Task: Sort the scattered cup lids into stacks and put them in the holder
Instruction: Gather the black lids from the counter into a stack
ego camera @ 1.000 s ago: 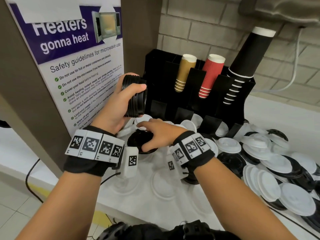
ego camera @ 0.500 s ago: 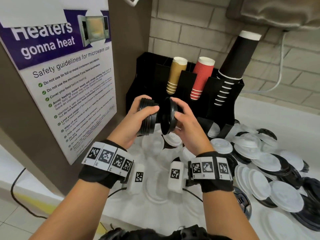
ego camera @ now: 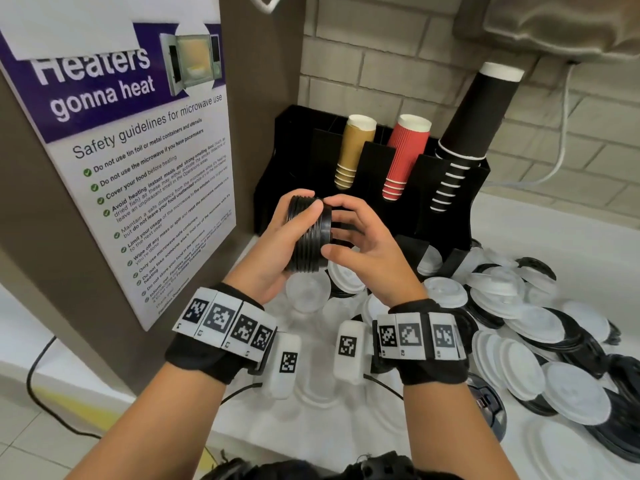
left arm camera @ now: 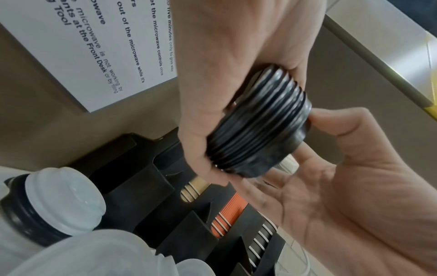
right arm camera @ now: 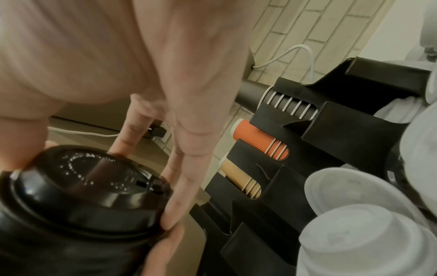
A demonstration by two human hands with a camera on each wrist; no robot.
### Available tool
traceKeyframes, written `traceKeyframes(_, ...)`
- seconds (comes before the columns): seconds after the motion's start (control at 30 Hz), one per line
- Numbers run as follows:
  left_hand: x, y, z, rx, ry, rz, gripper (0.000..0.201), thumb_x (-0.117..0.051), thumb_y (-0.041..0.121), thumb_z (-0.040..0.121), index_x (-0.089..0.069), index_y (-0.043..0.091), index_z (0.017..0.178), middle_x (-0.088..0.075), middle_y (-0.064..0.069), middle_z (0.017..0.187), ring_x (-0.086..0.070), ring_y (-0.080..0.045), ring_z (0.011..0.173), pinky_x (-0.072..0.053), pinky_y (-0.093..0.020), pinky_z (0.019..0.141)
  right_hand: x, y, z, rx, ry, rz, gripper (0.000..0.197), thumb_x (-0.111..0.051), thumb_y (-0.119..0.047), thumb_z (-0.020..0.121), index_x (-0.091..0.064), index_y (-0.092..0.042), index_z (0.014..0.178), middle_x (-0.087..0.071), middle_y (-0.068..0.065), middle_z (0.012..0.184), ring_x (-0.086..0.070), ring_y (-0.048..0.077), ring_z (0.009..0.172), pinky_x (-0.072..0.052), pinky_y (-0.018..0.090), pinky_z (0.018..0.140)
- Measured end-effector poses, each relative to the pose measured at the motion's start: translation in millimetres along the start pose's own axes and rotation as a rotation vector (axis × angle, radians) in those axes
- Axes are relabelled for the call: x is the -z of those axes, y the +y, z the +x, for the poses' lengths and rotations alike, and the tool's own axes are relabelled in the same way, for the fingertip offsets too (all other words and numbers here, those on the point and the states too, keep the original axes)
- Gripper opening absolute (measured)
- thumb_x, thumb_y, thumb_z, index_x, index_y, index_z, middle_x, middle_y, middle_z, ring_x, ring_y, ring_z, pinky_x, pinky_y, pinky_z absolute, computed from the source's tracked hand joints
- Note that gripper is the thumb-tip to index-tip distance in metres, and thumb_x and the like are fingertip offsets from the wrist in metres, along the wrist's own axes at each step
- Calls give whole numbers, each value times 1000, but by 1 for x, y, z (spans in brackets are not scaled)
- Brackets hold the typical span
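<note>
My left hand (ego camera: pixel 277 247) grips a stack of black cup lids (ego camera: pixel 310 237) held on its side, above the counter and in front of the black holder (ego camera: pixel 298 161). My right hand (ego camera: pixel 363 244) holds the end lid of that stack (right arm camera: pixel 78 196) by its rim between thumb and fingers, seated against the others. The left wrist view shows the ribbed stack (left arm camera: pixel 257 134) closed up, with no gap at the end lid. Loose white lids (ego camera: pixel 519 368) and black lids (ego camera: pixel 581 344) lie scattered on the white counter to the right and under my hands.
Rows of gold cups (ego camera: pixel 353 150), red cups (ego camera: pixel 405 154) and black cups (ego camera: pixel 467 126) stick out of the holder. A brown panel bearing a poster (ego camera: pixel 121 161) stands close on the left. A cable (ego camera: pixel 45 393) hangs past the counter's front-left edge.
My right hand picked one black lid off the counter, lifted it and pushed it onto the end of the stack. My left hand lowered the stack slightly to meet it.
</note>
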State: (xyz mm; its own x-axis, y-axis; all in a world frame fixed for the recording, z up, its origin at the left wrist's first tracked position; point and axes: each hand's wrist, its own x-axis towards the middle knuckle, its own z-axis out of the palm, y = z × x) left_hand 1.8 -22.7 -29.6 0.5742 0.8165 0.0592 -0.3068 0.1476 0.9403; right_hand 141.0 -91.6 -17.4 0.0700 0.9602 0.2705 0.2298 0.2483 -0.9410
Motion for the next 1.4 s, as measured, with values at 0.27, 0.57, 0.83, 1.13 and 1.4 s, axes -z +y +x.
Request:
traceKeyframes(0.27, 12, 2, 1, -47, 78, -47, 47, -76, 31, 63, -59, 35, 106, -63, -5, 106, -66, -19, 90, -54, -38, 67, -9, 7, 17, 8, -93, 51, 43, -66, -26, 87, -53, -40, 125, -59, 3, 125, -60, 20, 114, -54, 37, 93)
traceKeyframes(0.57, 29, 44, 15, -236, 283, 0, 35, -68, 23, 69, -53, 32, 99, -58, 4, 93, -63, -10, 75, -53, -33, 57, -44, 49, 99, -496, -494, -762, 42, -41, -26, 101, -38, -29, 142, -47, 9, 141, -42, 29, 129, -36, 36, 107)
traceKeyframes(0.83, 30, 44, 11, -208, 262, 63, 43, -70, 27, 68, -53, 34, 106, -56, -1, 106, -60, -22, 93, -53, -37, 65, -88, 75, 113, -511, -504, -1227, 62, -50, -45, 96, -20, -35, 150, -27, 13, 150, -22, 34, 139, -28, 48, 109)
traceKeyframes(1.13, 36, 45, 10, -225, 283, 38, 41, -67, 22, 71, -51, 29, 108, -58, 2, 96, -63, -18, 84, -54, -36, 60, -77, 53, 125, -314, -648, -1041, 77, -56, -61, 85, -30, -28, 149, -32, 6, 152, -28, 29, 139, -29, 45, 114)
traceKeyframes(1.4, 34, 45, 12, -217, 283, 54, 46, -67, 23, 71, -49, 26, 113, -57, 3, 95, -63, -15, 81, -53, -31, 57, -74, 73, 132, -307, -682, -1285, 67, -62, -32, 89, -33, -18, 148, -43, 13, 143, -44, 33, 130, -43, 40, 103)
